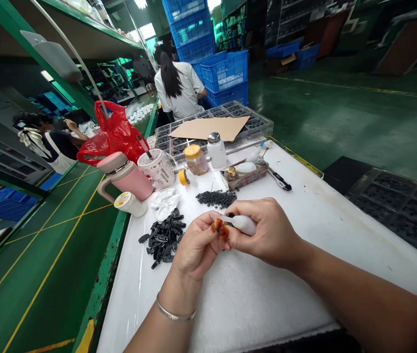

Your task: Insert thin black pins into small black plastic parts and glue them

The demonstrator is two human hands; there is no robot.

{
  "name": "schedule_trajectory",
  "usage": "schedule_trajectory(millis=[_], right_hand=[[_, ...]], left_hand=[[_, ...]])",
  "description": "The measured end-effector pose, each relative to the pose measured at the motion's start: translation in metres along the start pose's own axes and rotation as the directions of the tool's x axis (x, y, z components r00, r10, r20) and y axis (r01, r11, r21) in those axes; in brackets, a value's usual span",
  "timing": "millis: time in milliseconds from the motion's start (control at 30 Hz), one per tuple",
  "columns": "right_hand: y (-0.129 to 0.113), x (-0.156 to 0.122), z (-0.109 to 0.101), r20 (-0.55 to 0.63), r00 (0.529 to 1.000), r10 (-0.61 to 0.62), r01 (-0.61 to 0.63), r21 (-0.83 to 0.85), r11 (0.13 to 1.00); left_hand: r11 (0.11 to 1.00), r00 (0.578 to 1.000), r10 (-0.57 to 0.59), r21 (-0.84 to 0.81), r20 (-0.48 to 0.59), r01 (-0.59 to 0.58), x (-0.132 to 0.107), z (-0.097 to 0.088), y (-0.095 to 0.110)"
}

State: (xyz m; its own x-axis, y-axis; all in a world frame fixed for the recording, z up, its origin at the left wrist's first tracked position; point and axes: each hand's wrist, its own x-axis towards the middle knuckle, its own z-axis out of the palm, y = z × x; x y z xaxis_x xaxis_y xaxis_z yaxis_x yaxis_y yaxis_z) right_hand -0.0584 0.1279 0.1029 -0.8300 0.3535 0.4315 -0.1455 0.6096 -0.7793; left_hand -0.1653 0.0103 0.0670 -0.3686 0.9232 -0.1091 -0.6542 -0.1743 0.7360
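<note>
My left hand (196, 245) pinches a small translucent orange-brown part (219, 227) between thumb and fingers over the white tabletop. In my right hand (272, 234) is a small white squeeze bottle (245, 224), its thin nozzle pointing left and reaching the orange-brown part. Fingers cover much of the part, so its full shape is hidden. Something small and black shows by the right fingertips; I cannot make out what it is. Left of my left hand lies a pile of dark curved plastic pieces (164, 236). Beyond both hands is a heap of tiny black pieces (216, 198).
A crumpled tissue (165, 203), white cup (131, 204), pink tumbler (129, 179), yellow-lidded jar (195, 160) and white dispenser bottle (216, 151) stand farther back. A utility knife (280, 180) lies beside a small box (248, 177). Cardboard (208, 128) covers part of a compartment tray (263, 124). A co-worker (179, 86) sits beyond.
</note>
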Motion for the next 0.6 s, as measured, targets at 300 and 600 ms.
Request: schedule_trajectory(millis=[300,600], right_hand=[[0.012,0.000,0.007,-0.115,0.974,-0.195,0.168,-0.208,0.964],[0.012,0.002,0.009,-0.060,0.998,-0.007,0.004,-0.055,0.999]], left_hand=[[0.999,0.993,0.045,0.012,-0.108,-0.044,0.000,0.004,0.000],[0.997,0.993,0.031,0.071,-0.115,-0.023,0.001,0.001,-0.002]])
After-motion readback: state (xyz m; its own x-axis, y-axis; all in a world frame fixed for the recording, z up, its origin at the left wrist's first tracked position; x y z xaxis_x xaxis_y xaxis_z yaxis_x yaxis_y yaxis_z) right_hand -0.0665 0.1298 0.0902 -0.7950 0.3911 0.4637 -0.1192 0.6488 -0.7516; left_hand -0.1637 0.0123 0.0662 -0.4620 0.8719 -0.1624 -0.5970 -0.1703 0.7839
